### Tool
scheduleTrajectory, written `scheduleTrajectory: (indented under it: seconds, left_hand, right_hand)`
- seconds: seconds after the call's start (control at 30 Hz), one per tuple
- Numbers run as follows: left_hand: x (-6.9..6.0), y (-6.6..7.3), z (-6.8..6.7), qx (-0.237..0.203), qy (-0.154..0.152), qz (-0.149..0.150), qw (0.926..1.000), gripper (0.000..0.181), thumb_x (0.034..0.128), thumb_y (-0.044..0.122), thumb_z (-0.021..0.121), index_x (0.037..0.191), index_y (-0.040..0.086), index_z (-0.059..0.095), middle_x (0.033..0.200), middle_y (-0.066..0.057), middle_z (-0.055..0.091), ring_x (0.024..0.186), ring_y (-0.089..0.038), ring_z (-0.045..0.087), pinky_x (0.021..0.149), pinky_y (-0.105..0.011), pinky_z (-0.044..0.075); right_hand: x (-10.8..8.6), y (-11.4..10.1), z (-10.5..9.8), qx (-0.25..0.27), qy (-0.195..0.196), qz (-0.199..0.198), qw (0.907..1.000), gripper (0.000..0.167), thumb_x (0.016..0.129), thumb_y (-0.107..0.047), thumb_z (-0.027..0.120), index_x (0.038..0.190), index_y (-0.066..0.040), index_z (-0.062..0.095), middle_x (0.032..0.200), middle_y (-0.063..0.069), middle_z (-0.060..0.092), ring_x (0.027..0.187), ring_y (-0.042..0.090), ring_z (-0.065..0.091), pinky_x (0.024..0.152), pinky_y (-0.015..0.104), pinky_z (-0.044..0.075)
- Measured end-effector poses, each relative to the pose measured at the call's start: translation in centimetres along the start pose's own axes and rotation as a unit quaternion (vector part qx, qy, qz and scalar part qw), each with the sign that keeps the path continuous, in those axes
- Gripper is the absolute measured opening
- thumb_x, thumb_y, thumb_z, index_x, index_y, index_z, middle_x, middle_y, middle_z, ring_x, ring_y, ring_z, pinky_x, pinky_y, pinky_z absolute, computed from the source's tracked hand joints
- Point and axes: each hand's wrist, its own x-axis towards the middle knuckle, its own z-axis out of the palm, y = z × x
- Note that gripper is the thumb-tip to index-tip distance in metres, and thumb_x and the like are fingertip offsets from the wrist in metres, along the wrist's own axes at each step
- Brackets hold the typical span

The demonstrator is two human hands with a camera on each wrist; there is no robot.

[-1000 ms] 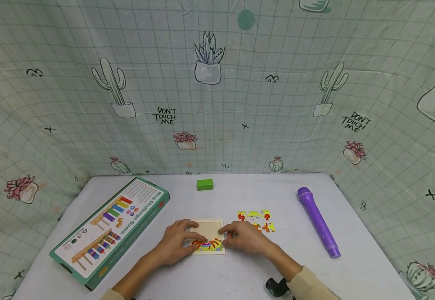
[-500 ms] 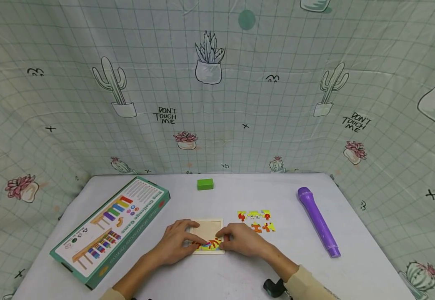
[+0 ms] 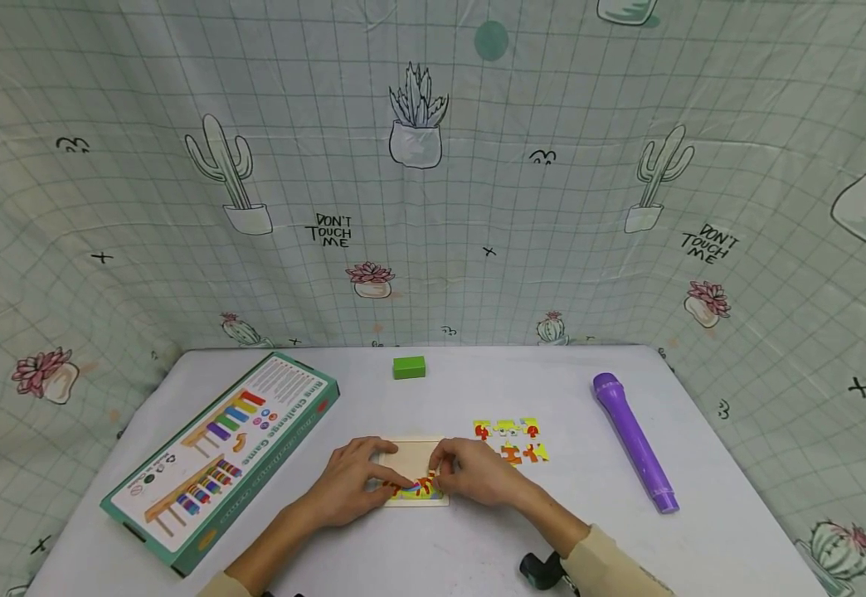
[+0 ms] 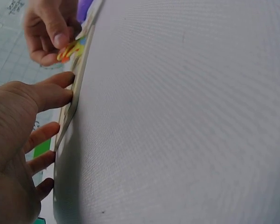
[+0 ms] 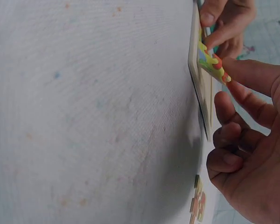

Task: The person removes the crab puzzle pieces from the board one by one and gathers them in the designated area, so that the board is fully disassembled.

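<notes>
A small wooden puzzle tray (image 3: 412, 454) lies on the table, with joined jigsaw pieces (image 3: 412, 492) along its near side. My left hand (image 3: 347, 485) rests over the tray's left side, fingers fairly straight, the index fingertip touching the joined pieces. At the right end of that row my right hand (image 3: 478, 473) pinches a yellow and orange jigsaw piece (image 5: 219, 70) between thumb and index finger. This piece tilts up from the tray in the right wrist view. Whether it is still joined to its neighbour is hard to tell. Its other fingers are curled and hold nothing.
Several loose jigsaw pieces (image 3: 511, 453) lie right of the tray. A green block (image 3: 409, 367) stands at the back, a Ring Challenge Game box (image 3: 220, 464) at left, a purple tube-shaped thing (image 3: 634, 444) at right. A black object (image 3: 541, 570) is by the right sleeve.
My right hand has shifted slightly left onto the row's right end and raised the edge of the piece there. The left hand has stayed in place.
</notes>
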Motion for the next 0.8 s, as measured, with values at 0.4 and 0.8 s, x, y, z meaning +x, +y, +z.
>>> scheduleTrajectory:
  seconds: [0.4,0.8]
  left_hand:
    - [0.0,0.0,0.0,-0.001,0.004,0.007,1.0000,0.025,0.0934,0.019,0.070,0.107,0.039,0.079,0.138,-0.006,0.055,0.133,-0.033,0.042,0.098,-0.065,0.031]
    - [0.0,0.1,0.1,0.001,0.005,0.000,1.0000,0.027,0.0921,0.019,0.071,0.105,0.041,0.079,0.138,-0.005,0.055,0.134,-0.032,0.041,0.100,-0.065,0.030]
  right_hand:
    - [-0.7,-0.2,-0.6,0.044,0.005,0.003,0.9990,0.009,0.088,-0.014,0.075,0.091,-0.019,0.067,0.083,-0.010,0.064,0.073,0.007,0.058,0.064,0.024,0.045]
    - [-3.0,1.9,-3.0,0.032,0.036,0.028,0.9984,0.006,0.089,-0.013,0.073,0.091,-0.013,0.068,0.080,-0.007,0.061,0.075,0.010,0.056,0.065,0.025,0.045]
